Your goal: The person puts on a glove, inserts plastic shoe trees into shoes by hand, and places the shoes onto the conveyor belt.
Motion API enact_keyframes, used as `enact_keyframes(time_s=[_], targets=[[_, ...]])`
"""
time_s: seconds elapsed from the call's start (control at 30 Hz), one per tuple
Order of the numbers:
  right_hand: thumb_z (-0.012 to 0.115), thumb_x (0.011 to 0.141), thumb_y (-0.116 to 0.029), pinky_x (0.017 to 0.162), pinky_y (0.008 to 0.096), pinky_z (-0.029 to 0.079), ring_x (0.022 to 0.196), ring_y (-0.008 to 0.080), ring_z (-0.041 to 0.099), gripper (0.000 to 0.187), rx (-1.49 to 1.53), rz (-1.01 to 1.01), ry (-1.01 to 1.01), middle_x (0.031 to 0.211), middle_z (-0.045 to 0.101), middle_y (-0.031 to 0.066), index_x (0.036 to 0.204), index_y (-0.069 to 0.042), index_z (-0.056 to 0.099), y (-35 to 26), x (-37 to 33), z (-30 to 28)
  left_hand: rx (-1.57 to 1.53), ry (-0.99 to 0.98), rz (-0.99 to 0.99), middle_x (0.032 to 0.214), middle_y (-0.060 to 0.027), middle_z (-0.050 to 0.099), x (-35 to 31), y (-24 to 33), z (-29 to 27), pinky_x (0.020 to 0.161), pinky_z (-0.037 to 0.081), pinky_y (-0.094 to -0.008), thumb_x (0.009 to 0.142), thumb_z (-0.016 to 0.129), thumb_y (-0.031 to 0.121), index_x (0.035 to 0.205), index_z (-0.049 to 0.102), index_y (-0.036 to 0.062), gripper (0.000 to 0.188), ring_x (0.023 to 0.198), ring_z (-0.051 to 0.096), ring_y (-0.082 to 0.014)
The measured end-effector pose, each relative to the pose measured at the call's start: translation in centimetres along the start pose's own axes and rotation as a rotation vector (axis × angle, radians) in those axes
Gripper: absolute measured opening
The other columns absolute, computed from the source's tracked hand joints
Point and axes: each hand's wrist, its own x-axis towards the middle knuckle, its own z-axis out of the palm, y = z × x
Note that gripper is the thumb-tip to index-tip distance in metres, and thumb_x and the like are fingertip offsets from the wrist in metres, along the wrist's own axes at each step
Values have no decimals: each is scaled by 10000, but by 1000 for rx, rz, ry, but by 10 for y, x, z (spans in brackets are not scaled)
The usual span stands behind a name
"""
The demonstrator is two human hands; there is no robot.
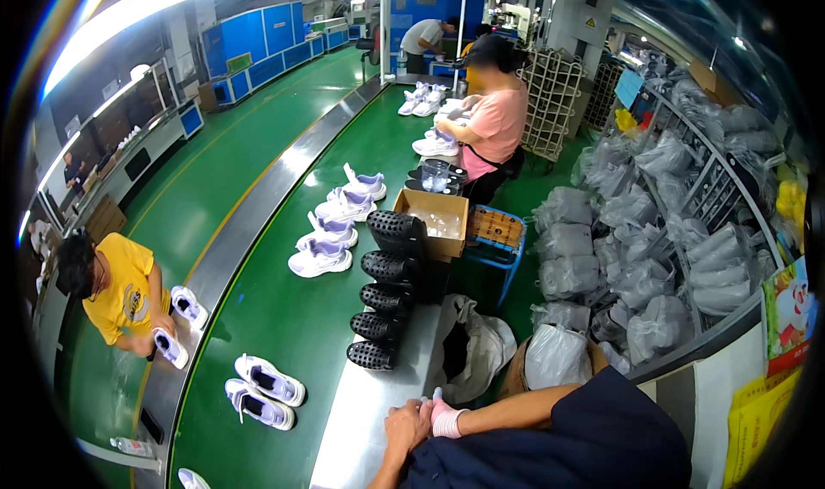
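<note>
My left hand and my right hand meet close in front of me, beside the metal table top. The left fingers are bent and closed against the right hand's fingertips; anything between them is too small to make out. A pink striped covering wraps the right hand, with one pale fingertip pointing up and the rest closed in. On the green belt to the left stands a pair of white and lilac sneakers. Just beyond my hands, several black dotted shoe-shaped pieces lean in a row.
A cardboard box, more sneakers and a person in pink line the belt ahead. Across it, a person in yellow handles sneakers. An open sack, a blue stool and bagged shoes crowd the right.
</note>
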Motion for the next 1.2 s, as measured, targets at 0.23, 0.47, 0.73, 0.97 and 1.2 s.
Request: enact_keyframes(time_s=[0.23,0.47,0.73,0.97,1.2], targets=[[701,849,-588,985,397,467,1032,217,609,442,-553,-153,160,1006,695,38,939,-157,656,-11,57,68,-378,-90,24,959,-261,732,-4,-22,10,866,549,-493,1032,523,377,1355,603,117,422,973,705,-453],[689,866,-531,937,387,475,982,218,614,402,285,-138,-59,985,696,53,952,-140,653,0,20,17,-336,-108,-60,914,-257,730,-10,-1,7,838,558,-478,997,544,309,1283,655,112,364,913,719,-415],[675,885,-466,882,376,485,924,219,620,355,556,-152,-128,961,697,69,967,-121,649,7,14,10,107,-40,-102,976,-302,717,6,8,1,930,527,-501,960,527,600,1023,786,91,574,993,695,-450],[663,902,-409,834,367,493,874,220,625,315,712,-141,-171,940,698,84,979,-104,645,11,11,10,-292,-455,-298,979,-261,743,22,-4,-2,872,550,-453,964,492,684,1070,786,68,691,955,728,-388],[651,919,-352,786,357,501,824,221,631,275,821,-151,-153,918,699,99,992,-87,641,-4,16,9,-51,-159,16,897,-270,713,13,-20,20,802,548,-487,951,565,599,892,770,14,622,868,690,-444]])
